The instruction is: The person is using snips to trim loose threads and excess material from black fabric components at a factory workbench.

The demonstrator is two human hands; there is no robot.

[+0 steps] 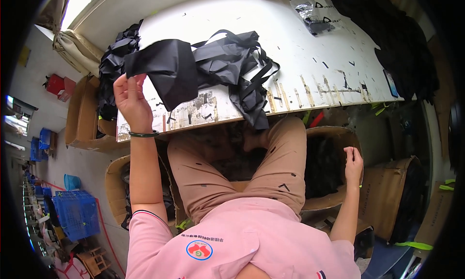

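Note:
My left hand (130, 102) is raised over the near left corner of the white worktable (310, 70) and pinches the edge of a black fabric piece (167, 68), which hangs spread out above the table. Just right of it lies a heap of black fabric with straps (242, 66), one end drooping over the table's front edge. My right hand (353, 165) is down at my right side, over an open cardboard box of dark pieces (323, 162); its fingers are curled together and I cannot make out anything in them.
A pile of black fabric pieces (112, 70) sits at the table's left end. Clear plastic bags (312, 10) lie at the far side, and dark cloth (387, 32) covers the right end. Cardboard boxes (80, 114) stand around my legs; blue crates (76, 213) are on the floor to the left.

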